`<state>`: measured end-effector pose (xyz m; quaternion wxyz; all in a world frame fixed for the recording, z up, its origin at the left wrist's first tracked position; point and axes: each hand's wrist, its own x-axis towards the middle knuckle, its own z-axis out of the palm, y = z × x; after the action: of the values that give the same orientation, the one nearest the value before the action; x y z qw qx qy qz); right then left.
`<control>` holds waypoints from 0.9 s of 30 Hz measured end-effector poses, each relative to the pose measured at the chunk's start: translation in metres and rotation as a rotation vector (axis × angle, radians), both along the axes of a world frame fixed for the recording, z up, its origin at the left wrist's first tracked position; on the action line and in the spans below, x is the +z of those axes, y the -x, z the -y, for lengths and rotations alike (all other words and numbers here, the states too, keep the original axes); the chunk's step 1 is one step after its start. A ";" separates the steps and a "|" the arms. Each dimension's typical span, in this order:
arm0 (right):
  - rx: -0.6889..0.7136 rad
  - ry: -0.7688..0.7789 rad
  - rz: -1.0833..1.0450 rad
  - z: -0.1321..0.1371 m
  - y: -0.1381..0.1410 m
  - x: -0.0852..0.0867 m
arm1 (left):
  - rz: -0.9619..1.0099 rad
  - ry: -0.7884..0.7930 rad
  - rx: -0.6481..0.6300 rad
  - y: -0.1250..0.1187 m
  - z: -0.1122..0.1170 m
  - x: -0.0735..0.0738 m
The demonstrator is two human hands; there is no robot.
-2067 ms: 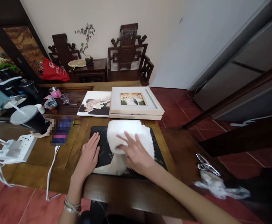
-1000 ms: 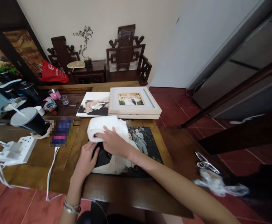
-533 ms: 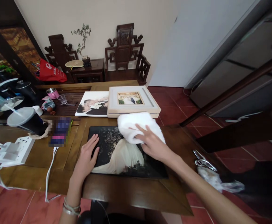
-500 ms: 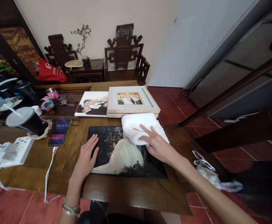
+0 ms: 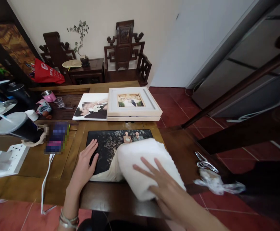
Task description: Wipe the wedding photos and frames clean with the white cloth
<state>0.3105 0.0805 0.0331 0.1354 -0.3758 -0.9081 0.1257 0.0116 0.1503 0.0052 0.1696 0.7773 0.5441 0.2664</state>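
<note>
A dark photo panel [image 5: 103,150] with a couple printed on it lies flat near the table's front edge. My left hand [image 5: 85,162] rests on its left edge, fingers stretched out and holding nothing. Over the panel's right part is a folded white towel [image 5: 140,160], hiding much of the picture and hanging past its front edge. My right hand [image 5: 160,179] presses on the towel from above with spread fingers and keeps hold of it; the thumb is partly hidden in the cloth.
Behind the panel are stacked pale frames [image 5: 133,114] and a white-edged photo print [image 5: 91,107]. To the left are a phone [image 5: 56,138] on a cable, a power strip [image 5: 17,160] and a lidded cup [image 5: 19,128]. Scissors [image 5: 206,163] and a plastic bag [image 5: 214,183] lie at right.
My right hand has drawn the towel toward me, from the panel's far right corner to its near edge, uncovering the printed couple. My left hand stays on the left edge.
</note>
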 end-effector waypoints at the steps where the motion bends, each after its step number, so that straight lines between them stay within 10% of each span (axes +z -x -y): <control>1: -0.009 0.002 -0.003 -0.014 -0.002 -0.001 | 0.001 0.000 -0.002 0.000 0.000 0.000; 10: -0.136 0.056 0.052 -0.117 -0.004 0.006 | 0.035 -0.023 0.002 0.001 -0.001 -0.001; 22: -0.051 -0.025 -0.014 0.027 0.000 -0.005 | 0.003 -0.016 0.011 0.000 -0.002 -0.001; 27: -0.012 0.054 0.010 0.007 -0.007 -0.001 | -0.007 -0.020 -0.004 0.000 -0.002 0.000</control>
<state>0.3173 0.0738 0.0323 0.1216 -0.3855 -0.9027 0.1477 0.0113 0.1520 0.0053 0.1603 0.7812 0.5403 0.2687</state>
